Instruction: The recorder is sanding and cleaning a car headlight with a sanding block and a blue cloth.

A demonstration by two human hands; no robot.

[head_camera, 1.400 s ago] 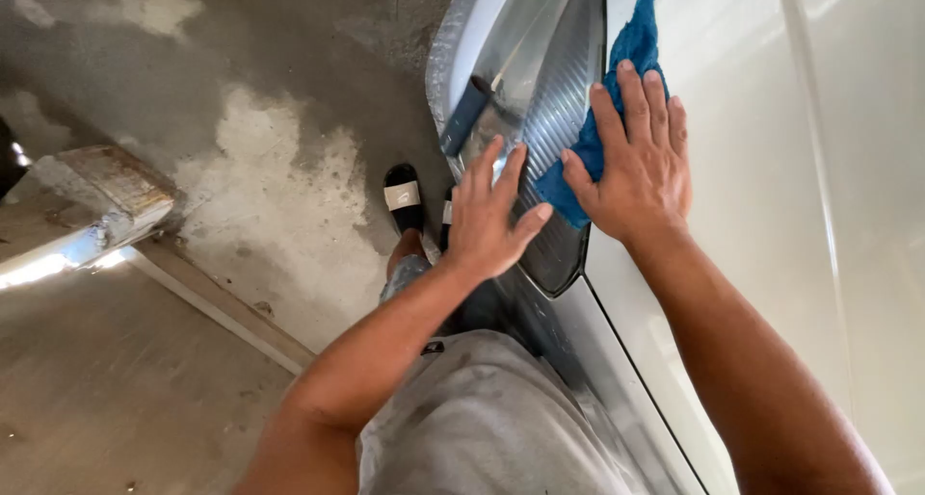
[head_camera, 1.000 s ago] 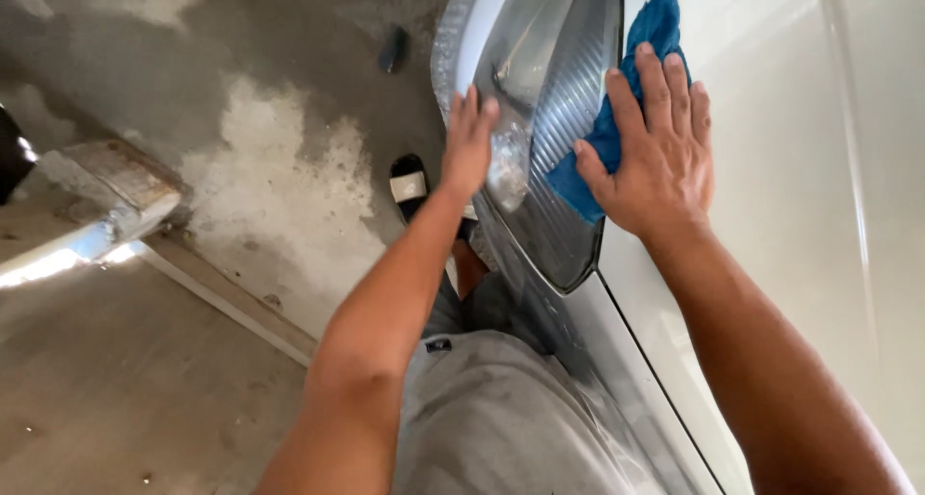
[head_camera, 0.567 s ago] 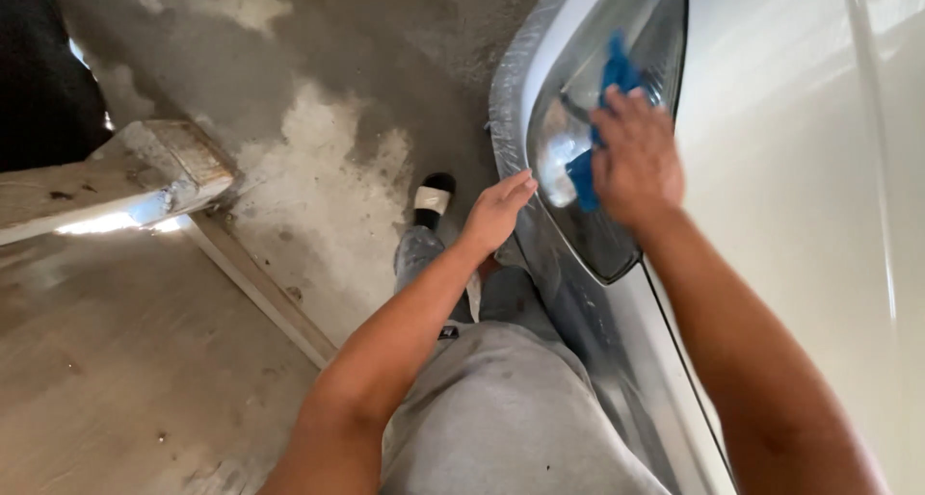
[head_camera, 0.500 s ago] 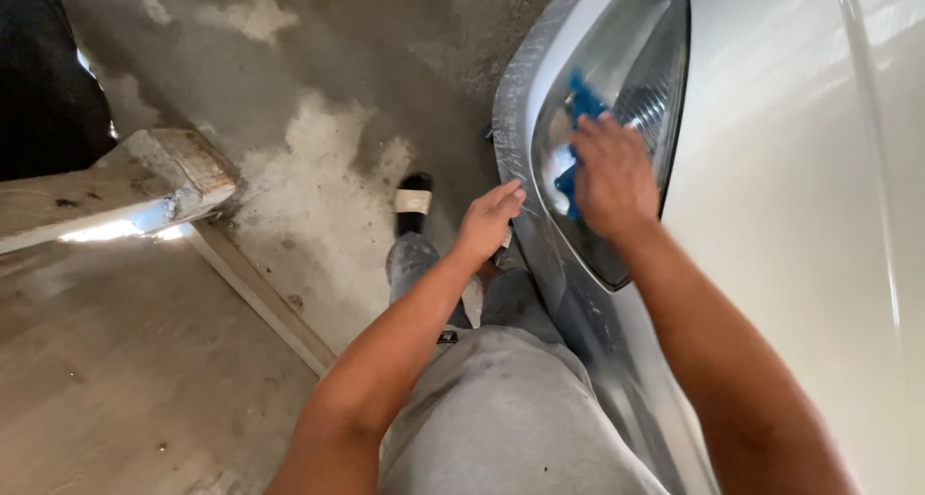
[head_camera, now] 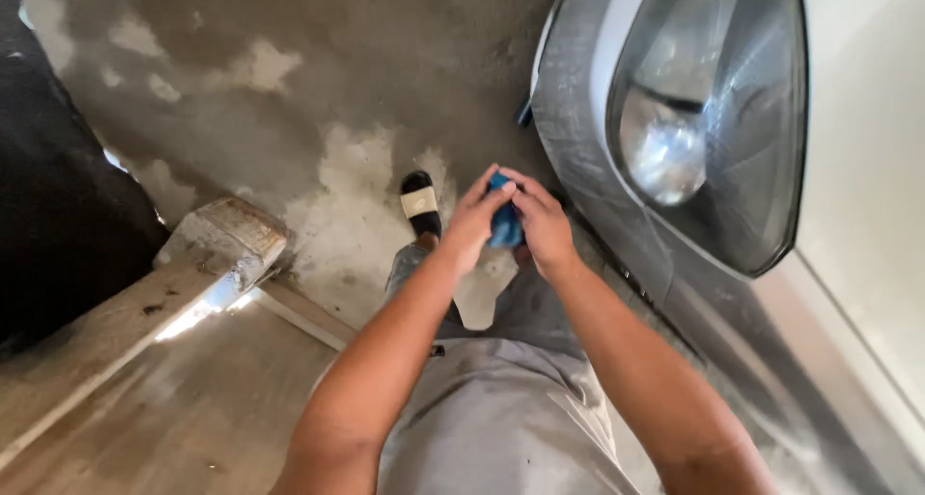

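**Both hands bunch a blue cloth beside the headlight**

We look down on a white car (head_camera: 867,196) that fills the right side of the view, its grey bumper (head_camera: 578,148) curving round a large clear headlight (head_camera: 713,119). Below and to the left lies a stained concrete floor (head_camera: 289,91), with a worn kerb (head_camera: 125,312) running across the lower left. Grey trousers (head_camera: 501,418) cover our legs, and one foot in a black sandal (head_camera: 420,202) stands on the floor. Our left hand (head_camera: 475,221) and right hand (head_camera: 541,223) meet in front of us, just left of the bumper and clear of the headlight. Both are curled shut around a small blue cloth (head_camera: 504,221), which is squeezed between the fingers so that only a little of it shows.
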